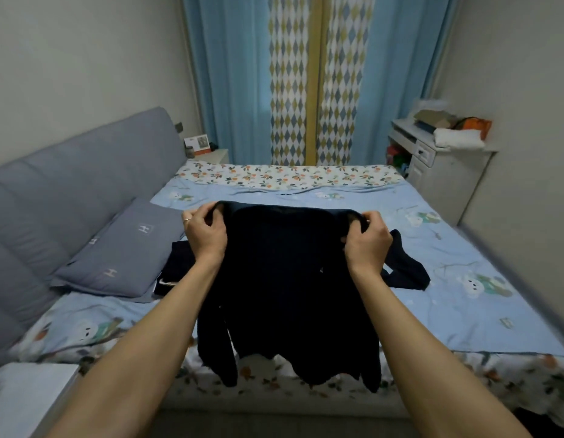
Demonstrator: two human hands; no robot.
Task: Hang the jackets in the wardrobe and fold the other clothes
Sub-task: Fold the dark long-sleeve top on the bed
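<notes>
Holding up a dark navy, knitted-looking long-sleeved top (290, 279) by its shoulders, above the near edge of a bed spread with a light blue cartoon-bear sheet (448, 248). Left hand (206, 230), a ring on one finger, curled round the left shoulder corner, fingers hooked over the top edge and thumb tucked behind the fabric. Right hand (366, 237) bunched on the right shoulder corner, fingers closed tight over a fold of cloth. Stretched between the two grips: the neckline edge, nearly level, a little above both hands. Hanging below and between the forearms: the body of the top, hem ragged in outline and dropping past the mattress edge, one sleeve dangling at the lower left. Trailing out beyond the right wrist onto the sheet: a dark piece of cloth, whether sleeve or separate garment cannot be told. Lying flat on the sheet just behind the left wrist: another dark folded garment with a pale drawstring (173, 273), touching a grey-blue rectangular pillow (122, 251) beside a grey padded headboard (68, 191).
</notes>
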